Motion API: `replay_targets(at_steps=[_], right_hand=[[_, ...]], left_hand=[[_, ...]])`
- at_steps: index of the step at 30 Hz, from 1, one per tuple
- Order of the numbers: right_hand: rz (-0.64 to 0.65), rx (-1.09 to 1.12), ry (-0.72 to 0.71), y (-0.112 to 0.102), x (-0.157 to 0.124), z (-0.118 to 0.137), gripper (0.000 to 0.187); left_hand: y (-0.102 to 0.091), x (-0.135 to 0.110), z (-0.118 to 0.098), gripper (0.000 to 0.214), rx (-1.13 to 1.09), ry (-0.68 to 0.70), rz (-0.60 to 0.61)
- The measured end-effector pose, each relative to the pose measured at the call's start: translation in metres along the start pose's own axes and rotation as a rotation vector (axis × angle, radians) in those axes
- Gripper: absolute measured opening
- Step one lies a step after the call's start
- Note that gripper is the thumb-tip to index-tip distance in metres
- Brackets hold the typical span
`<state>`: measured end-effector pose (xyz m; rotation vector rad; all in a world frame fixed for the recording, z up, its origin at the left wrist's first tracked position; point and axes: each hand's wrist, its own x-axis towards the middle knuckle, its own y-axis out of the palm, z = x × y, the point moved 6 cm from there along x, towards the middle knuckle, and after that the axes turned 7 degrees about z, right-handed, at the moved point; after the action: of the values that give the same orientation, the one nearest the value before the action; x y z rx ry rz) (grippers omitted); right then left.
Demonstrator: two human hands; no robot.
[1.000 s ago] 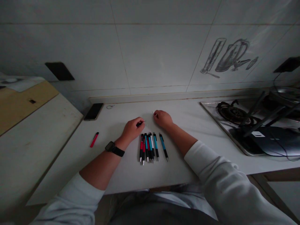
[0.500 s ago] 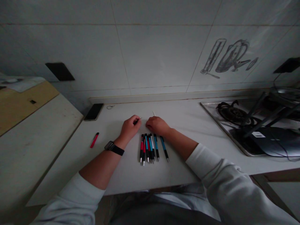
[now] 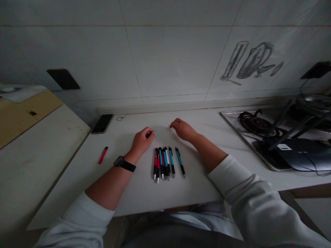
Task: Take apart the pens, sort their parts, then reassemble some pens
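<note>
The left hand (image 3: 141, 141), at the centre of the frame, is closed on a dark pen part (image 3: 148, 134), whose thin tip pokes out past the thumb and forefinger toward the right. The right hand (image 3: 183, 130), a little right of centre, has its fingertips at a thin white piece (image 3: 169, 125); whether they pinch it or only touch it, I cannot tell. The two hands are apart, with bare white counter (image 3: 134, 198) between them.

Nearest, pale sleeves are pushed up the forearms, the left sleeve (image 3: 82, 213) filling the lower left of the frame and the right sleeve (image 3: 248, 193) the lower right. A black watch (image 3: 121, 161) sits on the left wrist. Just below the hands, at centre, a bunch of pens (image 3: 166, 162) in red, blue and white lies side by side, silver tips toward the bottom edge. One blue pen (image 3: 180, 162) lies slightly tilted, just to the right of the bunch. A short red piece with a black end (image 3: 103, 155) lies alone left of the watch.

Farther up, a phone (image 3: 102, 124) rests flat at left, with a small loop (image 3: 120, 118) near it. At right are a gas stove (image 3: 244, 146) and a dark flat device (image 3: 300, 155) bearing a white label. Beyond stands the tiled wall (image 3: 170, 62), a jug-like drawing (image 3: 256, 62) at its upper right.
</note>
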<state>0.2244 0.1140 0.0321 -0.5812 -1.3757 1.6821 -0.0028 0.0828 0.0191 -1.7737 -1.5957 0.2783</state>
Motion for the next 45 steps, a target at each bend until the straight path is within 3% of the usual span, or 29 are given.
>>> replay_targets(at_steps=[4, 7, 12, 20, 27, 29, 32, 36, 38, 41, 45], right_hand=[[-0.084, 0.008, 0.295, -0.018, -0.014, -0.085, 0.028], [-0.147, 0.0, 0.439, -0.026, -0.03, -0.133, 0.025], [-0.217, 0.01, 0.545, -0.025, -0.038, -0.165, 0.024], [-0.135, -0.061, 0.503, -0.014, -0.028, -0.158, 0.028], [-0.221, -0.033, 0.49, -0.028, -0.033, -0.149, 0.032], [-0.281, -0.021, 0.461, -0.036, -0.032, -0.133, 0.032], [-0.321, 0.047, 0.313, -0.039, -0.022, -0.085, 0.03], [-0.161, 0.112, 0.031, -0.013, -0.004, -0.008, 0.031], [-0.079, 0.025, -0.012, 0.003, 0.002, 0.013, 0.03], [0.045, -0.105, 0.056, 0.021, 0.006, 0.014, 0.029], [0.083, -0.167, 0.202, 0.019, 0.003, -0.016, 0.031]], left_hand=[[0.003, 0.001, 0.003, 0.015, 0.01, 0.001, 0.016], [0.004, 0.001, 0.004, 0.015, 0.011, 0.009, 0.025], [0.005, 0.001, 0.004, 0.014, 0.003, 0.001, 0.048], [0.008, 0.001, 0.005, 0.014, -0.006, 0.013, 0.064], [0.008, 0.0, 0.006, 0.015, -0.029, 0.011, 0.056], [0.008, 0.0, 0.003, 0.016, -0.036, 0.024, 0.051], [0.008, 0.0, -0.002, 0.016, -0.042, 0.055, 0.053], [0.008, -0.001, -0.007, 0.018, -0.035, 0.083, 0.06], [0.008, -0.002, -0.009, 0.018, -0.035, 0.089, 0.064], [0.007, -0.003, -0.011, 0.017, -0.044, 0.089, 0.079], [0.007, -0.003, -0.012, 0.016, -0.052, 0.086, 0.086]])
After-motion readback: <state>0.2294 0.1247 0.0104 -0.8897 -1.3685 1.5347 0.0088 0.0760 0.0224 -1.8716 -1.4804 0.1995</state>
